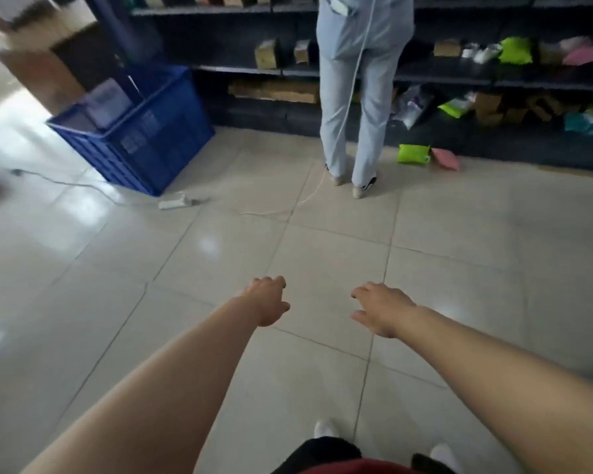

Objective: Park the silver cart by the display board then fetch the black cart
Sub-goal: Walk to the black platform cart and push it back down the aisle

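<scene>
Neither the silver cart, the black cart nor the display board shows in the head view. My left hand [269, 300] and my right hand [382, 307] stretch out in front of me above the pale tiled floor, palms down. Both hold nothing, with the fingers loosely curled and apart. The whole view is blurred.
A person in light blue [360, 83] stands ahead, facing dark shelves [459, 77] of boxes and coloured bags. A blue plastic crate [144, 131] sits at the left. A power strip [177, 202] and a white cable [298, 200] lie on the floor; green and pink bags [425, 155] lie by the shelf.
</scene>
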